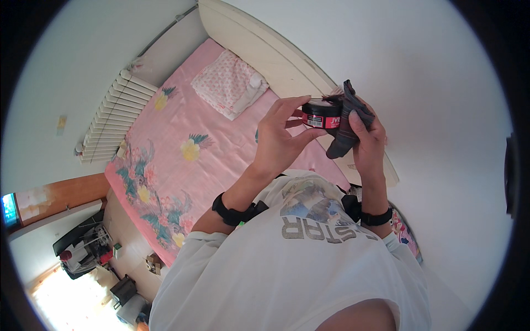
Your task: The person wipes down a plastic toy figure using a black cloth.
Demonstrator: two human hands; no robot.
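My left hand (279, 129) grips a round, flat black jar (316, 115) with a red label band, its thumb below and its fingers around the far side. The jar is held up in front of my chest, tilted so that its side faces me. In my right hand (371, 135) is a bunched dark grey cloth (343, 129) with faint stripes, pinched under the thumb. This cloth lies against the jar's right side and hides part of it. Black bands circle both my wrists.
A bed with a pink flowered sheet (221, 154) stretches beyond my left arm, with a folded pink-and-white blanket (229, 83) on it. Its cream headboard (265, 41) runs beside the white wall. A white radiator (118, 113) stands along the far side; boxes and bags lie at lower left.
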